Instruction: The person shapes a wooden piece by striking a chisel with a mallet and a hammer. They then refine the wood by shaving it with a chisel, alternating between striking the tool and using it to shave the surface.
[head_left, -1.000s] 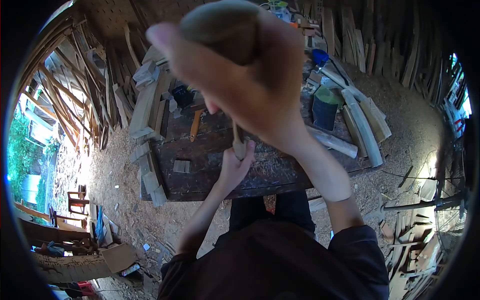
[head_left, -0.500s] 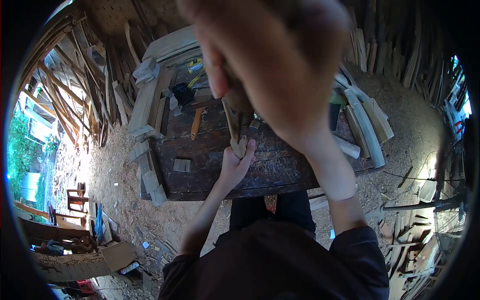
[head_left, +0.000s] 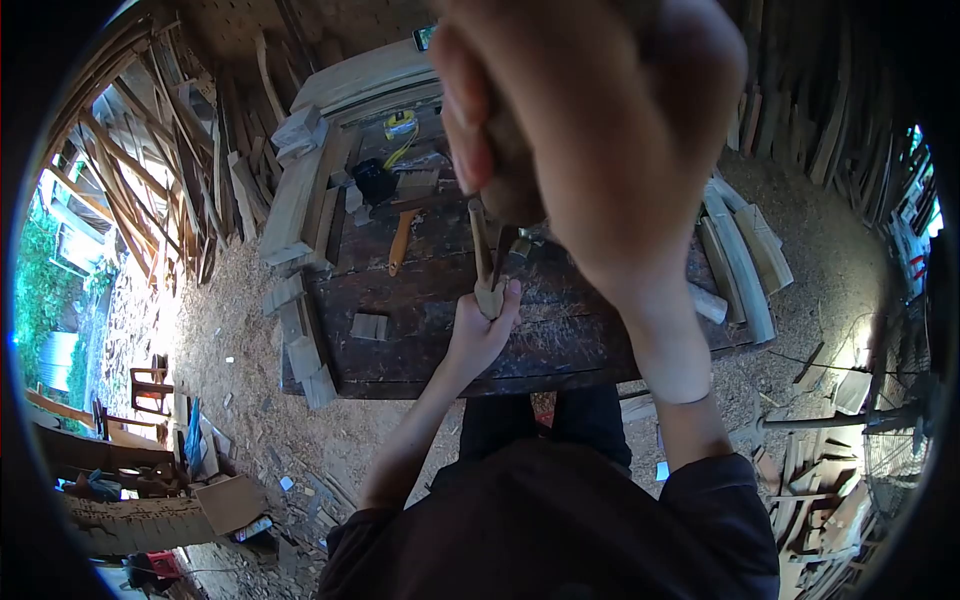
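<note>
My left hand [head_left: 482,335] is closed round the near end of a slim, slightly curved piece of wood [head_left: 482,250], which points away from me above the table. My right hand [head_left: 610,130] is raised close to the camera, large and blurred, with its fingers curled. A brownish shape shows under those fingers, too blurred to name. Beside the wood, a narrow dark strip [head_left: 505,252] runs down from below the right hand towards the left. Nearby on the table lie an orange-handled tool [head_left: 401,243] and a small wooden block [head_left: 370,327].
The dark worktable [head_left: 430,350] has wooden pieces along its left edge and curved wooden pieces [head_left: 735,260] at its right. A yellow tape measure [head_left: 400,125] and a black object [head_left: 374,181] lie towards the back. Stacked timber [head_left: 800,110] and wood shavings surround the table.
My right hand has shifted slightly right in view. My left hand still grips the wood, which now stands a little more upright. The view has moved slightly.
</note>
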